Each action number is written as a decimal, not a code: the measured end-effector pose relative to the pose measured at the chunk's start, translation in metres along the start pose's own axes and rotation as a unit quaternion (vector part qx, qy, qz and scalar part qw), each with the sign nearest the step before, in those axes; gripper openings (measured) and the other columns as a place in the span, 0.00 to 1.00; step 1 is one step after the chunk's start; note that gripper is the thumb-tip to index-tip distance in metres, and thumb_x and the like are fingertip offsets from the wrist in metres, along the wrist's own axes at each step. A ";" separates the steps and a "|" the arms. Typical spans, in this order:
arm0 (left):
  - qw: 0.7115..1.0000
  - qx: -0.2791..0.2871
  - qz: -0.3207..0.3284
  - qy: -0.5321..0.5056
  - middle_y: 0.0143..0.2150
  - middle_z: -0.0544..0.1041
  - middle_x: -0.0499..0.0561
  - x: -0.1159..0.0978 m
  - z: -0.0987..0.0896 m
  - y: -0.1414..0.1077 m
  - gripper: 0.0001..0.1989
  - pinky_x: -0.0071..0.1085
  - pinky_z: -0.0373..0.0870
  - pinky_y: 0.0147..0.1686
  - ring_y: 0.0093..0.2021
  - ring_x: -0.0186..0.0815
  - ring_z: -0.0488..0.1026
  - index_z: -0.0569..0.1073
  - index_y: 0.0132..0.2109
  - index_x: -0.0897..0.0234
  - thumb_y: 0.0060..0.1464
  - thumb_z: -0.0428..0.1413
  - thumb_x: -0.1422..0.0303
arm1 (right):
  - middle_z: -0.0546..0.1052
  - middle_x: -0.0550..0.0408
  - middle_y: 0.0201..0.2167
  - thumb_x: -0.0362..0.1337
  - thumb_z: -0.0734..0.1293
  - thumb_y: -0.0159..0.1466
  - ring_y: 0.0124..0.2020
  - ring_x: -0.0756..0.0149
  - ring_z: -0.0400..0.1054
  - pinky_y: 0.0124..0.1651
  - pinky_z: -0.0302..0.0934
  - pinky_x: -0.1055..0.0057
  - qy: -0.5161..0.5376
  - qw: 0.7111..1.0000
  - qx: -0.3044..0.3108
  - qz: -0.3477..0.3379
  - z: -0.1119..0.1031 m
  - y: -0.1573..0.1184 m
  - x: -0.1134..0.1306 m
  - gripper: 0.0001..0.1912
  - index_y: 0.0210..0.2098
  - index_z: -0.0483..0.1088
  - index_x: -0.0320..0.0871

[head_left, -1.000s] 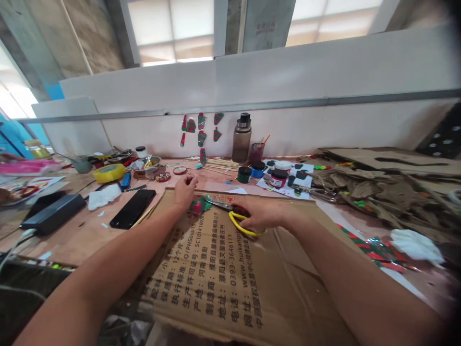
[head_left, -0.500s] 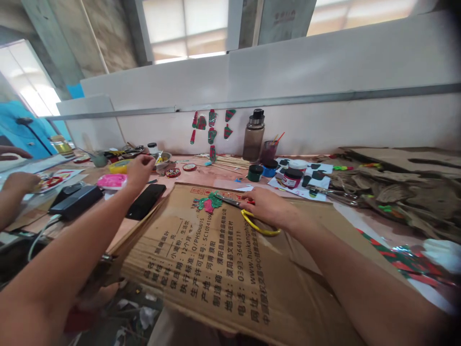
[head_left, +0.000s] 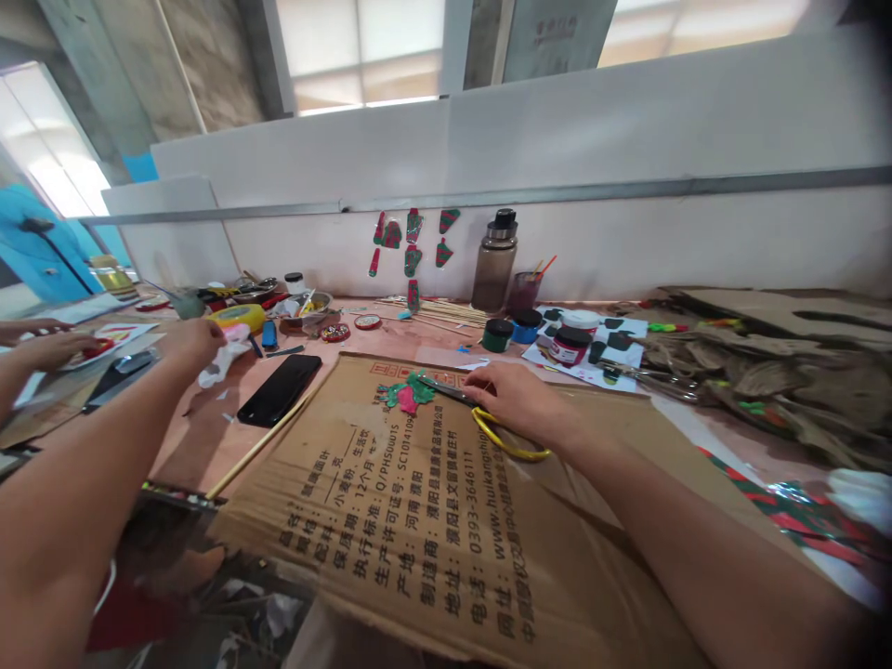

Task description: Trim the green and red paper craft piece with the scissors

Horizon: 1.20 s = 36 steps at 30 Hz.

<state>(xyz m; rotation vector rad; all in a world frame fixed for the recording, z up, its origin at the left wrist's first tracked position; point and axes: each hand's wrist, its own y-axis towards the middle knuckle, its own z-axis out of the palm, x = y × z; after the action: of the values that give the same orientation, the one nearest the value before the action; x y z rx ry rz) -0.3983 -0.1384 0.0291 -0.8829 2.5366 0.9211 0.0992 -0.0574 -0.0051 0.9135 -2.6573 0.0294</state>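
Note:
My right hand (head_left: 505, 392) rests on a brown cardboard sheet (head_left: 411, 530), its fingers around scissors (head_left: 512, 446) with yellow handles. The scissor tips touch or overlap the edge of a green and pink cutout (head_left: 407, 398) lying on the cardboard. Out to the left, my left hand (head_left: 191, 346) is closed at the edge of a crumpled pink and white piece (head_left: 229, 351), which it seems to grip; the fingertips are partly hidden. A black phone (head_left: 280, 390) lies between that hand and the cardboard.
Paint jars (head_left: 571, 339) stand behind the cardboard, near a dark bottle (head_left: 494, 265). Thin sticks (head_left: 446, 314) lie by the wall, where red-green pieces (head_left: 413, 260) hang. Brown scraps (head_left: 739, 372) pile up at right. Another person's hand (head_left: 59, 351) is at far left.
My left hand has moved left and down to the pink and white piece, which now looks lifted and crumpled. The black box is no longer visible. My right hand stays put with the scissors.

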 end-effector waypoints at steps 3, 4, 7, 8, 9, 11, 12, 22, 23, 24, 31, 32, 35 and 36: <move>0.991 -0.026 0.025 0.130 0.23 0.61 0.46 -0.014 -0.007 -0.002 0.04 0.32 0.54 0.37 0.29 0.37 0.55 0.74 0.32 0.61 0.55 0.61 0.69 | 0.84 0.47 0.42 0.36 0.64 0.71 0.42 0.58 0.75 0.44 0.60 0.69 -0.006 1.000 -0.021 -0.009 0.000 0.000 0.001 0.13 0.42 0.82 0.41; 0.988 -0.031 0.049 0.143 0.25 0.62 0.46 -0.021 -0.008 -0.002 0.02 0.32 0.54 0.37 0.30 0.38 0.56 0.75 0.35 0.61 0.57 0.59 0.69 | 0.84 0.47 0.42 0.36 0.64 0.71 0.43 0.58 0.75 0.44 0.60 0.69 -0.005 1.000 -0.026 -0.012 0.000 0.000 0.001 0.13 0.42 0.82 0.41; 0.988 -0.018 0.072 0.134 0.26 0.64 0.46 -0.043 -0.005 -0.004 0.03 0.31 0.56 0.37 0.31 0.37 0.58 0.76 0.38 0.63 0.56 0.61 0.70 | 0.84 0.46 0.43 0.35 0.64 0.71 0.43 0.58 0.75 0.45 0.60 0.69 0.012 0.999 -0.019 -0.023 0.001 0.001 0.001 0.13 0.43 0.82 0.41; 0.990 -0.004 0.064 0.128 0.25 0.64 0.45 -0.048 -0.003 -0.004 0.04 0.31 0.56 0.37 0.31 0.37 0.59 0.75 0.36 0.64 0.54 0.63 0.71 | 0.84 0.46 0.43 0.36 0.64 0.71 0.43 0.58 0.75 0.44 0.60 0.69 0.017 0.999 -0.011 -0.029 0.001 0.001 0.000 0.13 0.42 0.82 0.41; 0.991 0.013 0.053 0.120 0.25 0.65 0.45 -0.053 -0.001 -0.005 0.06 0.31 0.56 0.37 0.31 0.37 0.60 0.75 0.34 0.64 0.51 0.65 0.72 | 0.84 0.46 0.43 0.36 0.64 0.71 0.42 0.59 0.74 0.44 0.60 0.69 0.021 0.999 -0.005 -0.033 0.001 0.001 0.000 0.13 0.42 0.82 0.41; 0.994 0.043 0.031 0.092 0.23 0.65 0.44 -0.060 0.004 -0.006 0.09 0.30 0.55 0.37 0.31 0.37 0.61 0.74 0.30 0.64 0.48 0.68 0.74 | 0.84 0.46 0.42 0.37 0.64 0.72 0.41 0.59 0.74 0.43 0.60 0.69 0.022 0.999 -0.001 -0.037 0.002 0.001 -0.001 0.14 0.41 0.82 0.41; 0.996 0.050 0.015 0.076 0.22 0.65 0.44 -0.062 0.005 -0.007 0.10 0.30 0.55 0.37 0.31 0.37 0.62 0.73 0.28 0.64 0.47 0.68 0.74 | 0.84 0.47 0.42 0.37 0.64 0.72 0.41 0.59 0.74 0.43 0.60 0.69 0.022 0.999 0.000 -0.039 0.002 0.001 -0.001 0.14 0.41 0.82 0.41; 0.999 -0.001 -0.029 0.032 0.23 0.67 0.45 -0.066 0.008 -0.008 0.09 0.34 0.61 0.42 0.34 0.40 0.66 0.73 0.29 0.64 0.48 0.67 0.70 | 0.84 0.46 0.45 0.35 0.64 0.70 0.46 0.58 0.75 0.49 0.62 0.68 0.040 0.998 -0.013 -0.040 0.004 0.002 0.000 0.12 0.43 0.82 0.41; 1.000 -0.018 -0.003 0.021 0.26 0.70 0.46 -0.068 0.010 -0.011 0.08 0.34 0.62 0.43 0.35 0.40 0.67 0.74 0.30 0.64 0.49 0.66 0.70 | 0.84 0.47 0.44 0.35 0.65 0.70 0.46 0.57 0.75 0.50 0.62 0.67 0.051 0.997 -0.034 -0.046 0.005 0.002 0.000 0.12 0.41 0.81 0.41; 0.998 -0.044 0.035 -0.001 0.29 0.73 0.47 -0.072 0.012 -0.015 0.06 0.34 0.63 0.44 0.36 0.40 0.69 0.74 0.32 0.63 0.50 0.65 0.70 | 0.84 0.47 0.43 0.35 0.65 0.70 0.45 0.58 0.74 0.50 0.63 0.67 0.070 0.994 -0.059 -0.052 0.006 0.003 -0.001 0.11 0.40 0.81 0.41; 0.926 -0.005 0.322 -0.197 0.41 0.80 0.53 -0.173 0.038 -0.095 0.05 0.37 0.67 0.52 0.46 0.43 0.75 0.73 0.31 0.60 0.51 0.58 0.76 | 0.78 0.47 0.49 0.49 0.64 0.68 0.47 0.59 0.74 0.44 0.73 0.67 0.422 0.894 -0.150 0.023 0.014 0.007 0.000 0.20 0.54 0.69 0.44; 0.911 0.026 0.351 -0.214 0.40 0.80 0.53 -0.191 0.044 -0.110 0.06 0.37 0.68 0.52 0.46 0.43 0.75 0.72 0.30 0.60 0.51 0.57 0.77 | 0.77 0.46 0.52 0.51 0.64 0.68 0.48 0.59 0.74 0.42 0.74 0.68 0.471 0.869 -0.149 0.037 0.014 0.008 0.000 0.23 0.57 0.66 0.46; 0.864 0.105 0.416 -0.264 0.39 0.79 0.54 -0.232 0.060 -0.153 0.08 0.39 0.69 0.50 0.44 0.42 0.75 0.72 0.31 0.59 0.54 0.54 0.78 | 0.75 0.47 0.53 0.52 0.68 0.64 0.45 0.60 0.75 0.37 0.75 0.68 0.544 0.823 -0.147 0.070 0.014 0.010 -0.003 0.29 0.59 0.59 0.48; 0.853 0.130 0.423 -0.276 0.39 0.78 0.54 -0.240 0.064 -0.165 0.09 0.39 0.69 0.49 0.44 0.42 0.75 0.72 0.31 0.59 0.53 0.54 0.78 | 0.75 0.48 0.51 0.50 0.70 0.62 0.43 0.60 0.76 0.36 0.75 0.68 0.538 0.824 -0.155 0.082 0.014 0.012 -0.005 0.31 0.59 0.58 0.48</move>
<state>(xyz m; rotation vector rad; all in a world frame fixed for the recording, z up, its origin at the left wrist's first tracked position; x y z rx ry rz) -0.1042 -0.0888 0.0138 0.5904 2.3733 0.8256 0.0918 -0.0468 -0.0186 0.3516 -1.5850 0.1117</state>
